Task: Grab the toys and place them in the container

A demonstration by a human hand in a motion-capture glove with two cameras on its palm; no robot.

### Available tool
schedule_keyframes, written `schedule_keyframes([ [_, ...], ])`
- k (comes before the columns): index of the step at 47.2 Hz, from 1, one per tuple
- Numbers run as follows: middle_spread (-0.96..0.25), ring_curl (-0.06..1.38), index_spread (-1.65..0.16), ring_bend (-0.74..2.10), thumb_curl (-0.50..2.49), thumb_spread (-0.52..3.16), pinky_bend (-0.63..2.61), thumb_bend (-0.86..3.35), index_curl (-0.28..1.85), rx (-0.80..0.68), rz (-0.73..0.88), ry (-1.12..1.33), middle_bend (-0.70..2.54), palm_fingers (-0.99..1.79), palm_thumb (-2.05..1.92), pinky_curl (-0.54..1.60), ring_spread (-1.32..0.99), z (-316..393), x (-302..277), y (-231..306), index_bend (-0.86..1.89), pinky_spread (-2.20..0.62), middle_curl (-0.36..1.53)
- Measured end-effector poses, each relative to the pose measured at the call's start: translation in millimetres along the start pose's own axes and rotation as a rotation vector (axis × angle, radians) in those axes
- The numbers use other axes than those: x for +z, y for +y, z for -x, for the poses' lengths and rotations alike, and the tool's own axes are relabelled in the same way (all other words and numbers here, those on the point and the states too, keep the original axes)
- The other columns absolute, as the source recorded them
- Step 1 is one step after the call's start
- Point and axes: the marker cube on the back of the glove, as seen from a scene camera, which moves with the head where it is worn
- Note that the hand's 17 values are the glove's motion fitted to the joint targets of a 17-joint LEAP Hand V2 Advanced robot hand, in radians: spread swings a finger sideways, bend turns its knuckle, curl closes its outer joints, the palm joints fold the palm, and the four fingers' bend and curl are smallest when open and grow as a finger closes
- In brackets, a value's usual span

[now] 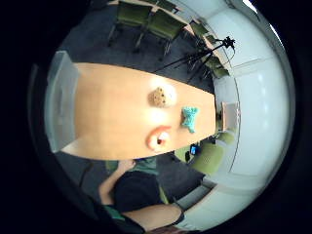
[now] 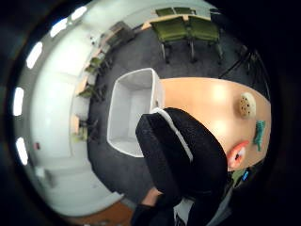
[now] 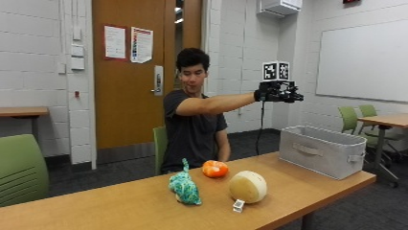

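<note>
Three toys lie on the wooden table (image 3: 115, 211): a teal plush (image 3: 185, 187), an orange-red ball-like toy (image 3: 215, 168) behind it, and a cream round toy (image 3: 247, 186) with a small tag. The grey fabric container (image 3: 322, 151) stands at the table's right end. My gloved right hand (image 3: 278, 91) is raised on an outstretched arm, high above the table between the toys and the container, holding nothing. From the palm I see the cream toy (image 1: 162, 96), teal plush (image 1: 189, 118), orange toy (image 1: 158, 139) and the container (image 2: 131, 110), which has nothing inside; the gloved thumb (image 2: 181, 155) shows close up.
Green chairs (image 3: 19, 167) stand at the left and another table with chairs (image 3: 376, 120) at the right. A tripod (image 1: 209, 53) stands on the floor beyond the table. Bare tabletop lies between the toys and the container.
</note>
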Motion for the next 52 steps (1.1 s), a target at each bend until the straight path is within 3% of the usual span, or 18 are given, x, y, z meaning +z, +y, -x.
schedule_keyframes([
  [8, -0.08, 0.05, -0.16, 0.19, 0.0, 0.89, 0.46, -0.05, 0.12, 0.0, -0.003, 0.01, 0.2, 0.1, -0.07, 0.16, -0.21, -6, -1, 1, 0.2, -0.12, 0.1],
  [18, -0.1, 0.09, -0.2, 0.2, 0.02, 1.18, 0.47, -0.05, 0.2, 0.006, -0.01, 0.004, 0.2, 0.07, -0.08, 0.22, -0.27, -14, -2, 4, 0.19, -0.15, 0.16],
  [38, -0.11, 0.16, -0.22, 0.2, 0.05, 1.28, 0.47, -0.06, 0.3, -0.02, 0.024, 0.046, 0.19, 0.04, -0.09, 0.27, -0.31, -86, 7, 58, 0.19, -0.15, 0.26],
  [52, -0.12, 0.21, -0.22, 0.25, 0.06, 1.27, 0.45, -0.06, 0.33, 0.027, 0.058, 0.036, 0.2, 0.05, -0.09, 0.3, -0.33, -178, 70, 110, 0.17, -0.15, 0.31],
])
